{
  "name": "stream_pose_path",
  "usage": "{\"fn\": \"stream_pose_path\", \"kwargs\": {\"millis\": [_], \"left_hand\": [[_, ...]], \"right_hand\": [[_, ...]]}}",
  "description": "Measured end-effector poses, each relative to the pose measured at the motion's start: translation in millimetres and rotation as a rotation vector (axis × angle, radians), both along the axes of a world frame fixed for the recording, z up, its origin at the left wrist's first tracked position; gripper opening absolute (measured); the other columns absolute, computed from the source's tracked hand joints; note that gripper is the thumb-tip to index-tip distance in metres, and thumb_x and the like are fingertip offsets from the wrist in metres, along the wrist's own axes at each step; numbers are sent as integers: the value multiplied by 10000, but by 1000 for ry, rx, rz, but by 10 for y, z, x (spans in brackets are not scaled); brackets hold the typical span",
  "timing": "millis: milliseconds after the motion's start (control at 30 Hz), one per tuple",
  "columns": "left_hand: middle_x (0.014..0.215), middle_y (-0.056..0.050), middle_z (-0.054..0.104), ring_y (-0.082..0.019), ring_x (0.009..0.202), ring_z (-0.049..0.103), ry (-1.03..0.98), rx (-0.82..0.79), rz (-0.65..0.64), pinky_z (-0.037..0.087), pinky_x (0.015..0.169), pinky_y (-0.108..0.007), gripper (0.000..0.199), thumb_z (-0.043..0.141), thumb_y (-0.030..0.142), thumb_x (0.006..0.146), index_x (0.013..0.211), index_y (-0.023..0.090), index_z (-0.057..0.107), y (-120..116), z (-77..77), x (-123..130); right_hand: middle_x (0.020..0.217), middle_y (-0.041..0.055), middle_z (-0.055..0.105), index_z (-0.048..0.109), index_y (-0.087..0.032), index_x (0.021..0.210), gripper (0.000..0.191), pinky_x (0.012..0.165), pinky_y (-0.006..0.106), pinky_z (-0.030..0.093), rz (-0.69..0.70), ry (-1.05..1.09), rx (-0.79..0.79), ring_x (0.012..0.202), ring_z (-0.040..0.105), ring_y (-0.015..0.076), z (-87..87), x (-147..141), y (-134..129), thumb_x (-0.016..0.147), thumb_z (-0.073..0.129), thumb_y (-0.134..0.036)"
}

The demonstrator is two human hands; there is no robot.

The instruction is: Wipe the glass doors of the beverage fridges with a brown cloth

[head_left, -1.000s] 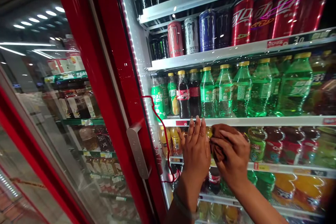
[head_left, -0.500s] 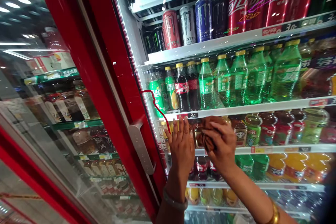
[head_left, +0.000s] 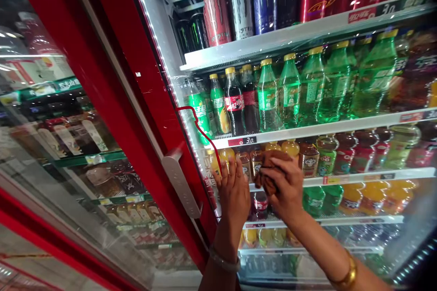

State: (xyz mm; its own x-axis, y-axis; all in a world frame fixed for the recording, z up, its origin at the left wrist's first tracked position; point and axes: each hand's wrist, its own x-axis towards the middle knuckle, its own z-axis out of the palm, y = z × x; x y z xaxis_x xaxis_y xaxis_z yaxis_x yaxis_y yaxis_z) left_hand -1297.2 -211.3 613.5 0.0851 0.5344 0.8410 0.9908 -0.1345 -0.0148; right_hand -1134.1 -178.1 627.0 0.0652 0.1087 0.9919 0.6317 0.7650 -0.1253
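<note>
My left hand (head_left: 234,195) rests with its fingers spread against the glass door (head_left: 201,254) of a lit drinks cooler, just right of the red frame. To its right, my right hand (head_left: 286,186) grips a crumpled brown cloth (head_left: 271,170) against the same glass. A red line (head_left: 205,135) on the glass runs down to the fingertips of my left hand. Behind the hands stand shelves of bottles, among them a cola bottle (head_left: 234,102) and green bottles (head_left: 268,97).
A grey door handle (head_left: 180,184) sticks out on the red frame (head_left: 150,100) left of my hands. Energy drink cans (head_left: 217,13) stand on the upper shelf. Farther left is another glass door with bottles (head_left: 92,132) behind it.
The view has shifted, so the shelves and cans sit higher. My right hand and the cloth are slightly lower and to the left on the glass; my left hand stays spread.
</note>
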Motion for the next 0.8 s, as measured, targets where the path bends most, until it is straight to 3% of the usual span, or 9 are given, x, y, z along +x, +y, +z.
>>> {"fn": "stream_pose_path", "kwargs": {"millis": [67,133,267,367,500,633,733,800], "left_hand": [[1665,-189,323,-322,1588,200,-15,-9,-8,84,1272,-669,648,455,137,998,1624,162,290,-1,-53,2],[1652,-192,351,-332,1582,225,-34,-26,-12,85,1271,-675,663,465,110,972,1616,161,318,11,-72,-8],[1634,-235,365,-385,1572,238,-69,-88,2,92,1244,-729,639,482,106,957,1587,113,375,65,-35,-6],[1653,-255,309,-400,1590,128,-120,-52,-10,88,1221,-768,607,471,181,1007,1595,99,345,109,-41,36],[1705,-229,152,-375,1594,-13,-117,-14,-111,55,1244,-751,668,471,212,1013,1634,126,239,157,-209,46],[1709,-244,73,-404,1583,-62,-99,-49,-127,4,1227,-773,740,475,191,987,1649,99,156,177,-390,5],[1722,-215,8,-438,1574,-86,-139,-84,-103,-56,1203,-780,773,506,241,990,1654,114,133,171,-390,30],[1734,-170,-53,-458,1566,-107,-153,-97,-82,-85,1183,-787,793,513,285,1002,1660,150,92,185,-348,89]], "right_hand": [[1245,55,664,729,-283,1075,253,1135,554,437,38,-72,-7,1165,588,244,-40,-169,-56,854,689,-165],[1241,54,685,729,-277,1077,234,1170,546,414,65,-127,15,1177,584,236,49,-260,-65,873,676,-176],[1261,66,674,724,-264,1090,252,1211,531,376,42,-95,39,1205,572,231,234,-112,11,868,680,-156],[1298,58,641,721,-284,1118,302,1196,560,385,-5,3,-11,1217,567,244,61,46,27,850,684,-150],[1290,27,643,721,-325,1122,285,1165,559,424,-2,34,-112,1179,585,233,-294,-39,-28,852,709,-237],[1262,-36,688,748,-368,1032,153,1224,479,363,0,-50,-173,1186,591,184,-242,-149,-7,886,719,-335],[1262,-44,702,754,-361,989,92,1236,426,361,36,9,-234,1197,601,152,-159,-49,66,928,686,-378],[1263,-22,701,750,-350,1023,120,1216,428,393,26,77,-246,1194,606,155,-246,19,94,935,677,-387]]}}
